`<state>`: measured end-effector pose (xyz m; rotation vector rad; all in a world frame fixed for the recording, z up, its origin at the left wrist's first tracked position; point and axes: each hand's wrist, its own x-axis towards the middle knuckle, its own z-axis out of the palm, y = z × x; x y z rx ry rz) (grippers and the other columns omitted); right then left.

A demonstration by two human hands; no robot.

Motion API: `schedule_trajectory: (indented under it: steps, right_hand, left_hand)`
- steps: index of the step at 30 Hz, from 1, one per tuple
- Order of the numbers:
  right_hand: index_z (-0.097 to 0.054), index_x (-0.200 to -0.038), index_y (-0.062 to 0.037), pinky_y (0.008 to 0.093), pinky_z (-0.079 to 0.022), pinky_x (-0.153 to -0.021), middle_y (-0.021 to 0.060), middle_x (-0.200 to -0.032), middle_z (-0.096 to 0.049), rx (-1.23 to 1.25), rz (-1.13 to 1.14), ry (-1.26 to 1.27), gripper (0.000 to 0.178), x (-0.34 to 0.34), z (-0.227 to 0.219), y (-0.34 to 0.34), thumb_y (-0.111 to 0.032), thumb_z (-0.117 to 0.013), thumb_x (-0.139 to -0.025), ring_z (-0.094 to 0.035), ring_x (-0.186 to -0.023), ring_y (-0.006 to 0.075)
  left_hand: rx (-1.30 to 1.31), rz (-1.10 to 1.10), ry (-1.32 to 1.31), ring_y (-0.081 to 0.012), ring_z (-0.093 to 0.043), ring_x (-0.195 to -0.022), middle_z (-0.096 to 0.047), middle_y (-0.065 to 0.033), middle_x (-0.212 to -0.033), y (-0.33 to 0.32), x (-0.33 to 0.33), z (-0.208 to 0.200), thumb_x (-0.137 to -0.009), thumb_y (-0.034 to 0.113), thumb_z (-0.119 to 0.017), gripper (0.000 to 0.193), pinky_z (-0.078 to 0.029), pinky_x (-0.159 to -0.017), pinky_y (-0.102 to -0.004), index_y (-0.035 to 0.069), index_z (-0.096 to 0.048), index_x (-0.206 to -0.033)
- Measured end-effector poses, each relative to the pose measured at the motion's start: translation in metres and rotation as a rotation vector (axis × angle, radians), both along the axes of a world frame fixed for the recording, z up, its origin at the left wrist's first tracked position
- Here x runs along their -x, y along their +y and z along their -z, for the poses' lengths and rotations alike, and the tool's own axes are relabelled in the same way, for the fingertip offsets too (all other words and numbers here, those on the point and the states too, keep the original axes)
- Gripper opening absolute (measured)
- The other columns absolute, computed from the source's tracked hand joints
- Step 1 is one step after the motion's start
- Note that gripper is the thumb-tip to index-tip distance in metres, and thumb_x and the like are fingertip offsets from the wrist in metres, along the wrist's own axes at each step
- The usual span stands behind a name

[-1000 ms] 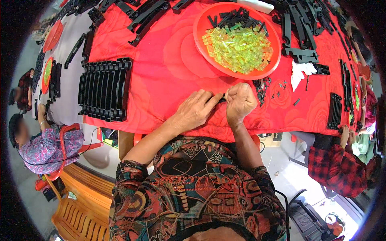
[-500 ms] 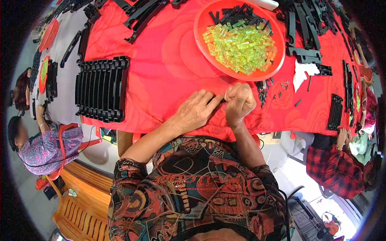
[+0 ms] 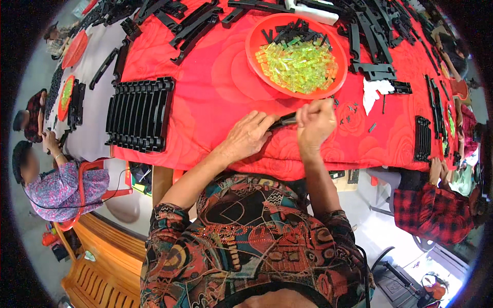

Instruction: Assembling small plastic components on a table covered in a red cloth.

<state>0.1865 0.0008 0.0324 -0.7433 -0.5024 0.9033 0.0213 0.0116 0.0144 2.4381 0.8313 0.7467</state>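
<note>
Over the near edge of the red cloth, my left hand (image 3: 250,134) grips one end of a black plastic part (image 3: 284,121). My right hand (image 3: 315,124) is a closed fist at the part's other end, slightly blurred. Its fingers seem wrapped round that end, and they hide whatever else may be in them. Just beyond the hands stands a red round basin (image 3: 249,54) filled with clear yellow-green pieces (image 3: 300,66) and, at its far side, small black pieces (image 3: 295,33).
A row of long black plastic parts (image 3: 138,115) lies side by side at left. More black parts (image 3: 367,36) are piled at the far right, near a crumpled white tissue (image 3: 374,95). Tiny black bits (image 3: 352,109) are scattered right of the basin. People sit at both sides.
My right fist has moved a little to the right, away from my left fingers. More of the black part now shows between the hands. The whole view has shifted slightly.
</note>
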Motion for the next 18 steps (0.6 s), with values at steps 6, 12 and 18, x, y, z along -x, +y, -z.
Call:
schedule_trajectory:
  steps: [6,12,18]
  right_hand:
    - [-0.04,-0.064,-0.0043,0.0249,-0.025,-0.035,0.0015,-0.051,-0.034,0.014,0.093,-0.013,0.043,-0.009,0.005,-0.002,-0.03,-0.04,-0.099,-0.028,-0.038,0.0081]
    - [-0.042,-0.066,-0.0036,0.025,-0.025,-0.035,0.0011,-0.05,-0.035,0.04,0.099,-0.005,0.041,0.002,0.007,0.003,-0.028,-0.04,-0.099,-0.026,-0.036,0.0081]
    - [-0.042,-0.067,-0.0037,0.0253,-0.024,-0.035,0.0006,-0.048,-0.032,-0.008,0.086,0.061,0.038,-0.006,0.002,0.005,-0.024,-0.04,-0.098,-0.025,-0.036,0.008]
  left_hand:
    - [0.14,-0.008,-0.051,-0.0353,-0.055,-0.091,-0.057,-0.0158,-0.096,0.001,0.0,-0.007,-0.073,0.002,-0.063,0.042,-0.046,-0.08,-0.0421,0.003,-0.051,-0.113]
    - [0.28,-0.044,-0.086,-0.0339,-0.056,-0.096,-0.058,-0.0157,-0.1,0.006,0.001,-0.007,-0.073,0.004,-0.065,0.042,-0.046,-0.083,-0.0402,0.003,-0.053,-0.113]
    - [0.211,-0.039,-0.052,-0.0338,-0.056,-0.093,-0.059,-0.0151,-0.098,0.002,0.001,-0.004,-0.073,0.005,-0.066,0.042,-0.046,-0.082,-0.0405,0.003,-0.054,-0.114]
